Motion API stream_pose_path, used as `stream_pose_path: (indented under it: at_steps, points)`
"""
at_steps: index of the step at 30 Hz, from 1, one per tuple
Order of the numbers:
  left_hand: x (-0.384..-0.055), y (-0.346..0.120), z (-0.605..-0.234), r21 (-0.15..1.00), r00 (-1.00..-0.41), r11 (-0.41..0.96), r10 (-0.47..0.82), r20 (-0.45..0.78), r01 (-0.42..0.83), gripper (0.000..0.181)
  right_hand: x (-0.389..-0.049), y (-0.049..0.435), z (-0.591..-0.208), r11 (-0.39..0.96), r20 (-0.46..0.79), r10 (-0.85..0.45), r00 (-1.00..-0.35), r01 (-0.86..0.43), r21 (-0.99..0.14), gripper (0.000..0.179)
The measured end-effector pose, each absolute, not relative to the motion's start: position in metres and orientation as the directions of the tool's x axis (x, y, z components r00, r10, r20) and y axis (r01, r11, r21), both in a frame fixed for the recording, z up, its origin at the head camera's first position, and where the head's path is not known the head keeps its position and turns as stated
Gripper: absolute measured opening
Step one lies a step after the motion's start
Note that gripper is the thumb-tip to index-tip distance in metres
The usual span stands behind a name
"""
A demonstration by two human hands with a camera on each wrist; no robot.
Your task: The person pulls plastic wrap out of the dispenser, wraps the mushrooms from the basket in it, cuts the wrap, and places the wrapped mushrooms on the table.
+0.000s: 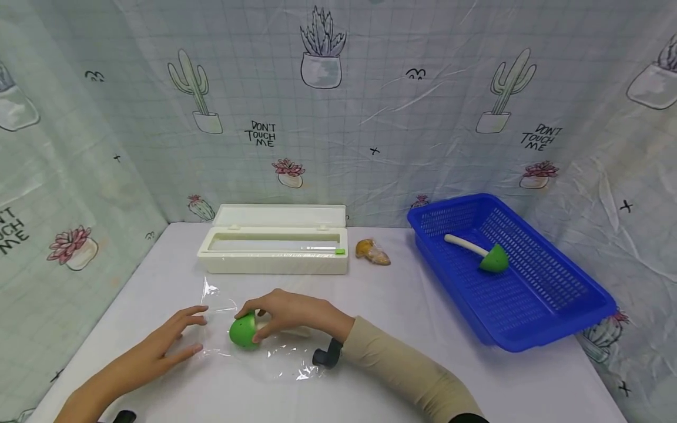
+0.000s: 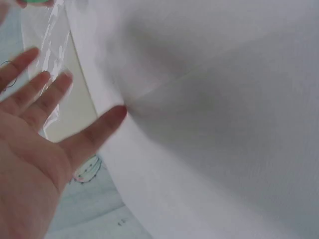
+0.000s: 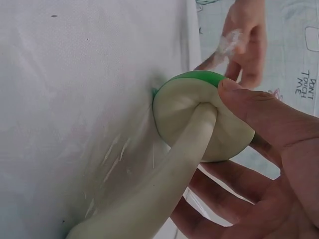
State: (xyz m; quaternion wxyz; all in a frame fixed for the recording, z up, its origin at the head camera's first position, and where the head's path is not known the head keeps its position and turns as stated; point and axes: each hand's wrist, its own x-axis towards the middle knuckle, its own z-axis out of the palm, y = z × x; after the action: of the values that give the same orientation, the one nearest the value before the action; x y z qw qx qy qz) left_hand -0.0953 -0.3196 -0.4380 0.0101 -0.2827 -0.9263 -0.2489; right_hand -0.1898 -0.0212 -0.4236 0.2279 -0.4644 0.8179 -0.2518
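Note:
My right hand (image 1: 288, 310) holds a toy mushroom with a green cap (image 1: 243, 332) and a long pale stem. In the right wrist view the thumb and fingers curl round the cap, and the cream underside of the mushroom (image 3: 182, 107) faces the camera. The mushroom lies over a sheet of clear plastic film (image 1: 304, 370) spread on the white table. To the left, my left hand (image 1: 158, 346) is held with fingers spread at the film's left edge; its thumb (image 2: 94, 134) is stretched out in the left wrist view.
Behind the film stands a white film dispenser box (image 1: 277, 265) with its lid raised. A small yellow-brown wrapped item (image 1: 372, 252) sits beside it. At the right, a blue basket (image 1: 449, 294) contains another green-capped mushroom (image 1: 494, 259). Patterned cloth (image 1: 370, 117) hangs around the table.

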Motion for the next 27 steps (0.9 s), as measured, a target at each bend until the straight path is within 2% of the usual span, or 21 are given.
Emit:
stream_pose_path:
  at_steps: [3,7,9,11,15,19,22,25,27]
  points:
    - [-0.095,-0.320,-0.430,0.479,-0.822,0.685,0.548,0.158,0.549,0.039,-0.192,-0.021,-0.422,0.443,-0.151,-0.875,-0.459,-0.636,-0.632,0.054]
    - [-0.094,-0.319,-0.432,0.411,-0.707,0.591,0.667,0.235,0.694,0.056,-0.197,-0.019,-0.420,0.454,-0.178,-0.870,-0.460,-0.604,-0.655,0.054]
    - [-0.096,-0.318,-0.435,0.334,-0.643,0.555,0.710,0.286,0.762,0.066,-0.198,-0.019,-0.419,0.454,-0.189,-0.870,-0.456,-0.590,-0.667,0.054]
    - [-0.098,-0.314,-0.437,0.279,-0.608,0.540,0.716,0.343,0.794,0.061,-0.198,-0.020,-0.419,0.452,-0.192,-0.872,-0.450,-0.590,-0.669,0.054]
    - [-0.100,-0.301,-0.434,0.263,-0.635,0.582,0.651,0.416,0.769,0.042,-0.197,-0.021,-0.418,0.448,-0.191,-0.876,-0.442,-0.603,-0.660,0.054]
    - [-0.100,-0.286,-0.435,0.282,-0.681,0.629,0.592,0.431,0.725,0.026,-0.197,-0.023,-0.418,0.470,-0.212,-0.864,-0.457,-0.577,-0.668,0.062]
    - [-0.101,-0.275,-0.438,0.271,-0.690,0.652,0.558,0.461,0.708,0.027,-0.198,-0.025,-0.419,0.487,-0.227,-0.846,-0.482,-0.528,-0.696,0.067]
    - [-0.106,-0.263,-0.439,0.273,-0.691,0.661,0.528,0.493,0.699,0.025,-0.198,-0.024,-0.420,0.479,-0.224,-0.837,-0.499,-0.472,-0.740,0.061]
    - [-0.109,-0.256,-0.439,0.283,-0.683,0.648,0.522,0.510,0.707,0.029,-0.198,-0.023,-0.421,0.466,-0.217,-0.837,-0.502,-0.447,-0.764,0.056]
